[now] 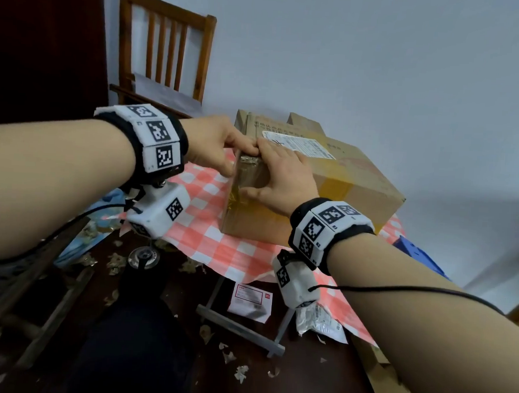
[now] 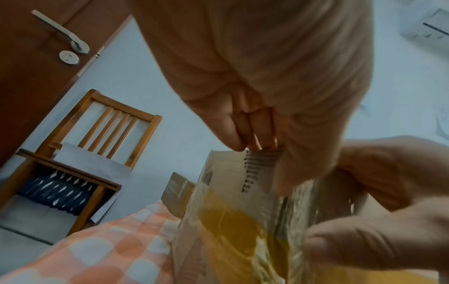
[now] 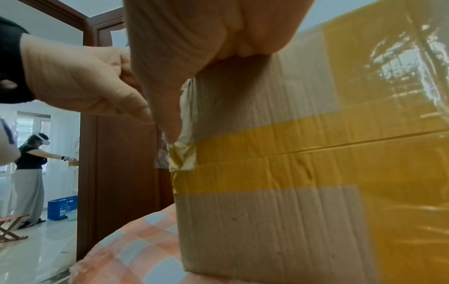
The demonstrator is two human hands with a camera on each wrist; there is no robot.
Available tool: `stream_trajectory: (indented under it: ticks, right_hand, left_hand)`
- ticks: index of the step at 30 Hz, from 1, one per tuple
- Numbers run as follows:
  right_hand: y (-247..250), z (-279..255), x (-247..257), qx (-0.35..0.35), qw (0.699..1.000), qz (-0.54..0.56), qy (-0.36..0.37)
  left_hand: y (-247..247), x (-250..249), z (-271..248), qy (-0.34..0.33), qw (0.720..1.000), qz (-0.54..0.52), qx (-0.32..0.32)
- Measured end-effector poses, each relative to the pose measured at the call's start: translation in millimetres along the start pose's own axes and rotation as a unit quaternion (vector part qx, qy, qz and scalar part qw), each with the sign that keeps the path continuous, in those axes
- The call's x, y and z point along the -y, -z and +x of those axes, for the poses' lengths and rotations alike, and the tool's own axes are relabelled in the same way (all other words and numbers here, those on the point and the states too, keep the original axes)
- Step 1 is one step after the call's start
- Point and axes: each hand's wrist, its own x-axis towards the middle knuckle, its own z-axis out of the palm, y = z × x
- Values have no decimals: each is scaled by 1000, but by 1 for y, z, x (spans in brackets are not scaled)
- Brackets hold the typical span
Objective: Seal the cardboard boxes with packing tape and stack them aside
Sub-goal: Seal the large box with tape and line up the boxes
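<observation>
**One box under two hands, a second barely showing**

Counted two hands on one cardboard box [image 1: 344, 183], which sat on the tabletop [image 1: 218, 248] over a red-and-white checked cloth. Found the left hand [image 1: 215, 145] at the box's top left corner, fingers held together with their tips pressed on the top edge and thumb reaching down the side, clutching nothing. Found the right hand [image 1: 280, 179] spread flat over the near end of the box, thumb wide, fingers up at the top edge just beside the left fingertips, likewise unclenched. Made out one yellow tape band [image 3: 267, 138] along the seam and one crinkled strip of clear tape [image 1: 247, 171] over the near end, under the right palm. Noted one shipping label [image 1: 298, 144] on top, one wooden chair [image 1: 167, 48] behind the tabletop, and two printed papers [image 1: 250, 302] on the floor below.

Could not settle whether the cardboard piece [image 1: 305, 123] poking up behind was a second box or a loose flap, most of it being hidden. Lost the end of the clear strip beneath both hands. Could not read the label's blurred print. Saw only a cut-off corner of a blue crate [image 1: 418, 257] at the right, and one round shiny object [image 1: 143, 256] below the left wrist, too dim to name.
</observation>
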Motion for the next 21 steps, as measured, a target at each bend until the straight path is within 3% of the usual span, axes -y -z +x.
stream_trajectory:
  ticks: [4, 8, 11, 15, 18, 21]
  right_hand:
    - [-5, 5, 2, -19, 1000, 0, -10]
    - [7, 4, -2, -16, 999, 44, 18]
    - [16, -2, 0, -26, 994, 102, 1]
    - [4, 2, 17, -59, 997, 36, -40]
    - [1, 5, 19, -67, 994, 42, -70]
    - [-2, 4, 16, -58, 997, 9, -48]
  left_hand:
    - [-3, 0, 1, 18, 999, -37, -29]
    - [7, -7, 4, 59, 995, -85, 8]
    - [8, -10, 7, 91, 988, -122, -41]
    - [3, -17, 7, 99, 977, -168, -91]
    - [0, -20, 7, 116, 953, -255, -112]
    - [-3, -17, 7, 114, 958, -234, -122]
